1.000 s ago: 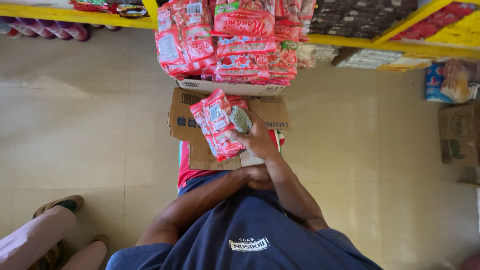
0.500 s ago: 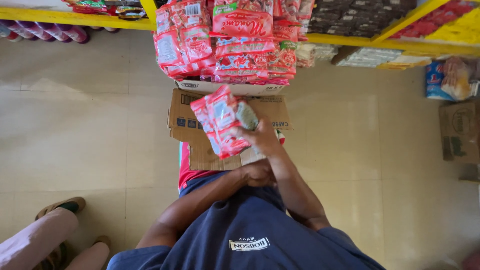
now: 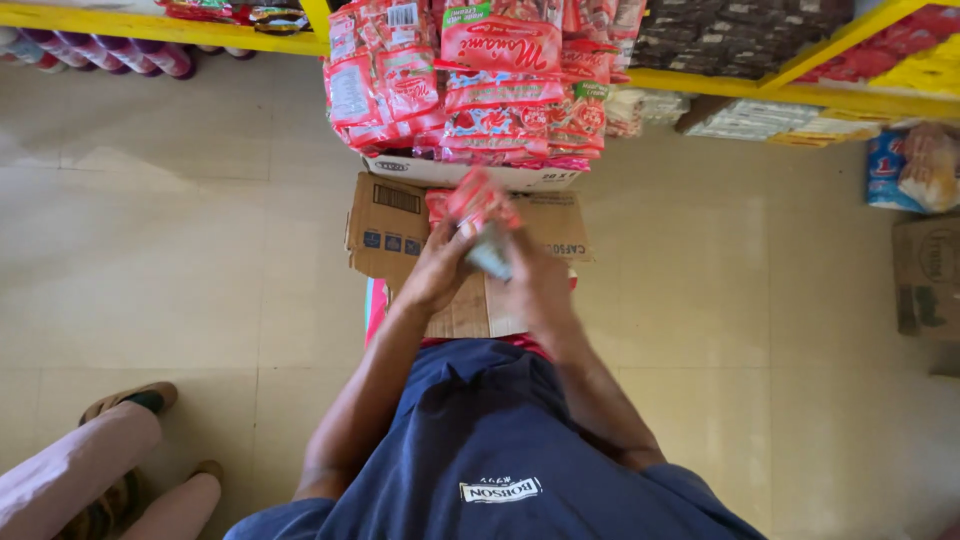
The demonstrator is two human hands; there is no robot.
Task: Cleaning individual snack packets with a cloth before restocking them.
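Both my hands hold a bundle of red snack packets (image 3: 475,200) above a brown cardboard box (image 3: 388,222). My left hand (image 3: 438,265) grips the bundle's left lower side. My right hand (image 3: 535,280), blurred by motion, holds its right side together with a small grey-green cloth (image 3: 490,255). Straight ahead, a white-edged carton (image 3: 460,172) is piled with several more red packets (image 3: 470,85).
Yellow shelves (image 3: 730,85) run along the top with dark, red and yellow goods. Bottles (image 3: 90,55) lie under the left shelf. A blue pack (image 3: 905,170) and a brown box (image 3: 925,280) stand right. Another person's legs in sandals (image 3: 110,470) are at lower left.
My left hand has come up from my lap and taken hold of the packet bundle. The bundle has moved up and right, toward the piled carton.
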